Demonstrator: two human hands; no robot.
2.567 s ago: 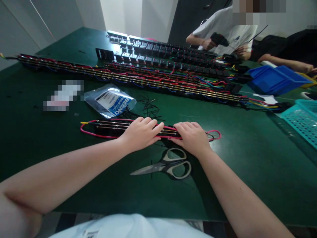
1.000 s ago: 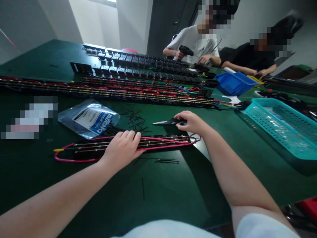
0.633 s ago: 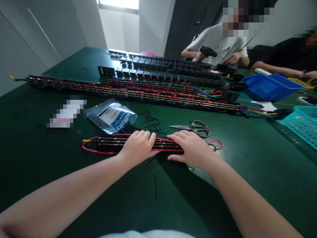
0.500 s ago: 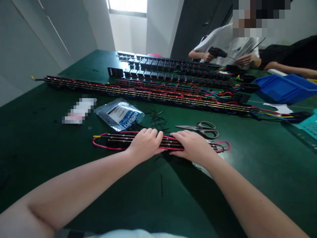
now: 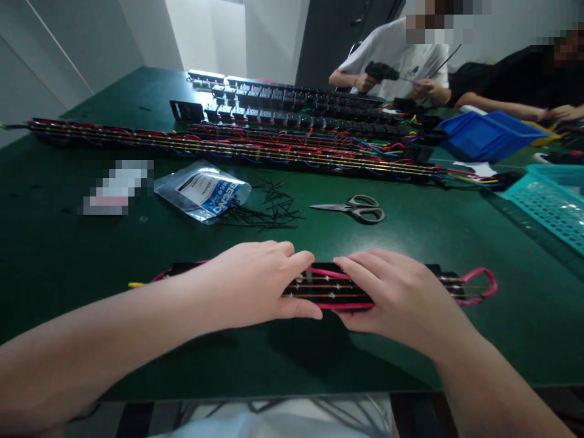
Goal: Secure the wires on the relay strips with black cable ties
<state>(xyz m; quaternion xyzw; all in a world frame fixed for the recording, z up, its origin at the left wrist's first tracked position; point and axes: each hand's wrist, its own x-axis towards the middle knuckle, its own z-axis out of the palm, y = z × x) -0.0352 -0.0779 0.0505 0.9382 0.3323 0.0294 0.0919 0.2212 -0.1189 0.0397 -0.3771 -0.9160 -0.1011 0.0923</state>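
Observation:
A short black strip point(image 5: 326, 291) with thin metal rods and a looped red cable lies crosswise between my hands, lifted close to the camera. My left hand point(image 5: 269, 277) wraps round its middle, fingers on the far edge and thumb on the near edge. Just to the right, my right hand point(image 5: 387, 292) grips the same strip in the same way. The red cable point(image 5: 488, 283) loops out past the strip's right end, and a yellow tip point(image 5: 135, 285) shows at the left. My palms hide much of the strip.
Beyond the strip are scissors point(image 5: 351, 208), black ties point(image 5: 274, 210) and a plastic bag point(image 5: 205, 191). Long wired strips point(image 5: 255, 149) cross the green table point(image 5: 182, 237). A blue bin point(image 5: 490, 134) and teal basket point(image 5: 556, 194) stand right. One person holds a drill point(image 5: 382, 71); another sits beside.
Both hands and the strip have come nearer to the camera, clear of the ties and scissors. The view has tilted down and shifted right, showing the table's near edge.

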